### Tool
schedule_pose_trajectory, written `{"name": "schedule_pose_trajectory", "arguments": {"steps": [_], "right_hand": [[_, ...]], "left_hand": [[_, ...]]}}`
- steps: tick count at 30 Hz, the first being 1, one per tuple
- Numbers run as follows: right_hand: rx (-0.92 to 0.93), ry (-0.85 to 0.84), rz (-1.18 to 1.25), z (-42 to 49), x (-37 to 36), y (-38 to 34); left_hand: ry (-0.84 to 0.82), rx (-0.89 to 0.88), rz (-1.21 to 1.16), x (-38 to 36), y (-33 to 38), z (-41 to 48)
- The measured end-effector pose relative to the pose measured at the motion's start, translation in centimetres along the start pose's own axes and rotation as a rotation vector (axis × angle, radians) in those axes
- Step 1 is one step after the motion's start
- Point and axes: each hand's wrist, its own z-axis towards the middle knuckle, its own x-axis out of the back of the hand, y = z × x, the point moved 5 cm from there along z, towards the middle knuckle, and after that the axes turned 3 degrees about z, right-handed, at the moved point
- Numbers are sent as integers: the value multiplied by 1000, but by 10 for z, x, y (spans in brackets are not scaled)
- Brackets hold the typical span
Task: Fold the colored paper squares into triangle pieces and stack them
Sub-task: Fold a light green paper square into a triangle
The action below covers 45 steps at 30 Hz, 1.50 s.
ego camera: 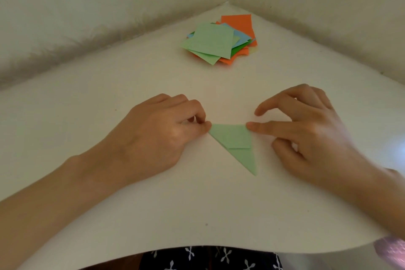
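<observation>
My left hand (162, 131) pinches one corner of the triangle (233, 138); right hand (311, 129) pins the other, finger straight (keeping folds flat).

green folded paper triangle (233, 140) on white table (197, 215) | left hand (157, 133) at its left corner, right hand (306, 129) at its right | pile of coloured paper squares (219, 41) behind

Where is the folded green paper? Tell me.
Head view, centre: the folded green paper lies flat between the left hand and right hand, each touching an upper corner.
</observation>
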Motion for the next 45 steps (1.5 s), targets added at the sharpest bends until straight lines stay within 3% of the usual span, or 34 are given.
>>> {"name": "schedule_pose_trajectory", "arguments": {"steps": [5, 11, 13, 15, 18, 27, 32, 37, 41, 45], "right_hand": [[-27, -226, 152, 11, -16, -9], [-99, -94, 272, 32, -22, -10], [-223, -36, 317, 38, -23, -7], [-377, 18, 457, 42, -22, -3], [-500, 79, 603, 42, -19, -3], [-690, 128, 1056, 38, -19, -1], [-674, 115, 991, 37, -17, -7], [-692, 103, 1009, 36, -20, -5], [-691, 143, 1190, 38, -17, -3], [-712, 123, 1360, 37, -18, 0]], "left_hand": [[10, 179, -272, -2, -11, -5], [128, 372, -233, 1, -18, -5], [191, 507, -309, 6, -19, -6], [128, 598, -397, 5, -12, -4], [34, 568, -319, -4, 7, 0], [112, 573, -195, -1, 5, 3], [292, 536, -103, 12, 6, 3], [354, 423, -4, 12, 9, 4], [376, 473, -56, 11, 7, 2], [358, 520, -305, 12, 4, 2]]}}
